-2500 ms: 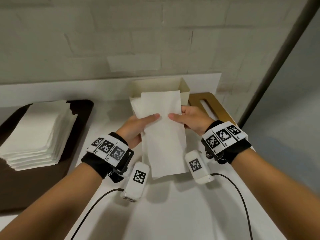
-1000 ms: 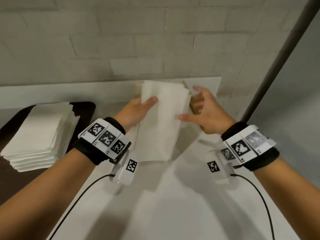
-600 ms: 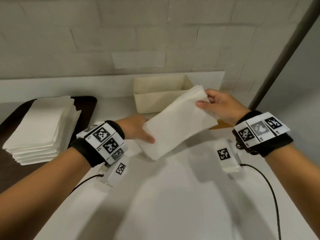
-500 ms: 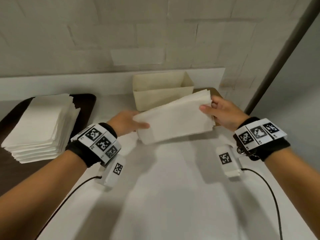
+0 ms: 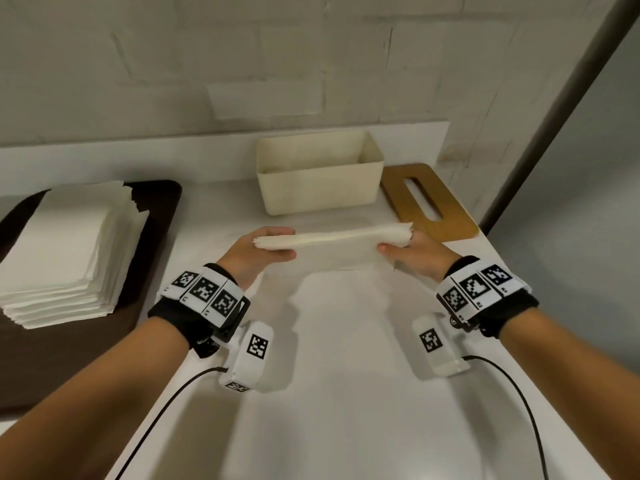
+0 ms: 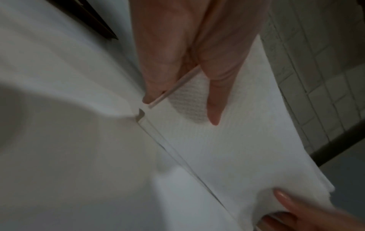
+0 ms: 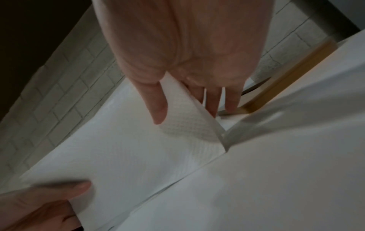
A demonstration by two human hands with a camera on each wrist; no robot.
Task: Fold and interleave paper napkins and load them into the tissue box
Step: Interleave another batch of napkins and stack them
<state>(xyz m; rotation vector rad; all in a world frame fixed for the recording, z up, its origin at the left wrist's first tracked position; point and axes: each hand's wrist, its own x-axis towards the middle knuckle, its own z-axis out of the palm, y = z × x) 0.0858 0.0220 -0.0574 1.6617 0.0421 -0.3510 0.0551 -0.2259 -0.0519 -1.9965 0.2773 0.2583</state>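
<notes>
A stack of folded white napkins (image 5: 332, 245) stands on its long edge on the white table (image 5: 346, 393), held crosswise in front of me. My left hand (image 5: 263, 249) pinches its left end, thumb in front and fingers behind. My right hand (image 5: 403, 251) pinches the right end the same way. In the left wrist view the thumb (image 6: 214, 107) lies flat on the napkins (image 6: 227, 148). In the right wrist view the thumb (image 7: 158, 107) presses the napkins (image 7: 118, 156). The open cream tissue box (image 5: 318, 181) stands just behind the stack, and nothing shows inside it.
A wooden lid with a slot (image 5: 427, 202) lies to the right of the box. At the left, a dark tray (image 5: 152, 244) holds a tall stack of unfolded napkins (image 5: 65, 247). A white brick wall (image 5: 242, 64) rises behind the table, and a grey post (image 5: 561, 102) stands at the right.
The napkin stack has been turned from lengthwise to crosswise and lowered onto its long edge on the table. The right hand regripped its far end. Both hands moved nearer to me.
</notes>
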